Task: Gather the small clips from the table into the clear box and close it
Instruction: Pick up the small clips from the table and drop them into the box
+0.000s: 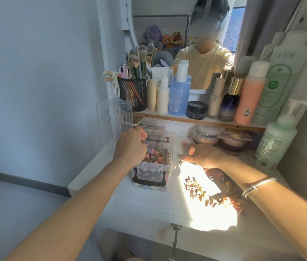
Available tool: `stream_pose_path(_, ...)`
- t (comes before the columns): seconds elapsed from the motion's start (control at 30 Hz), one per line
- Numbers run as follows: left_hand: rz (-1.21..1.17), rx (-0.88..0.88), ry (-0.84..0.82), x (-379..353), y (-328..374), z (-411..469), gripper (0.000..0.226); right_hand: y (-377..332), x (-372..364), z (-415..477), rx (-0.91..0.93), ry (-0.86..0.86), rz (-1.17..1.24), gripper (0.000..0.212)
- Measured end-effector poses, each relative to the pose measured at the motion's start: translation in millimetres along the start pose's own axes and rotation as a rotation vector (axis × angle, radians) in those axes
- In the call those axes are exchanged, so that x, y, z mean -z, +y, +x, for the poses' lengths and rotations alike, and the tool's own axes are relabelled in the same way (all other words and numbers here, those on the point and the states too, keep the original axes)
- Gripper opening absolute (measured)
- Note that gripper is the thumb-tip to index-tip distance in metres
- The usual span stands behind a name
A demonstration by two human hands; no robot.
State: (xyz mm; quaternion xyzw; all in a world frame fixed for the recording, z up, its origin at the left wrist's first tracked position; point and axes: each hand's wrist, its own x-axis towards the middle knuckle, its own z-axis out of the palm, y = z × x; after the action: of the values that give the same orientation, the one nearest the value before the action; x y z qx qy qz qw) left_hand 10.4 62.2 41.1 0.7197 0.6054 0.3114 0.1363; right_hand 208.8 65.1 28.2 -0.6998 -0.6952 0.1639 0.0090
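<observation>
Left hand: poised right over the open box, fingers curled down toward the heap inside. It looks placed to drop a pick straight in. Whether a clip is pinched between the fingertips cannot be told.
Right hand: low on the table, fingers stretched out and apart, holding nothing that shows, and blurred. It is likely sweeping or reaching for loose pieces.
Clear box: directly beneath the left hand and just left of the right fingertips. It sits between the two hands, so either one has a short carry.
Lid: swung up and back, beyond the left knuckles, clear of the opening.
Clips in box: a mixed pile under the left fingers.
Clips on table: a scatter lies in the sun patch below the right wrist, nearer the body. A few more lie just past the right fingertips.
Table: white top carrying all of it.
Progress: judged partway. Many clips are still out and the lid is not yet shut.
</observation>
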Motion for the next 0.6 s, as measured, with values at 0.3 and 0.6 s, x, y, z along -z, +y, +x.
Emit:
stream_pose_path(0.3, 0.001, -0.011, 0.004, 0.1, -0.4, -0.7, 0.030, -23.2, -12.4, 9.4, 0.120, 0.018, 0.074, 0.017)
stream_pose_path(0.6, -0.025, -0.004, 0.008, -1.3, -1.0, 0.4, 0.032, -45.5, 57.4, -11.1, 0.247, 0.273, 0.680, 0.014)
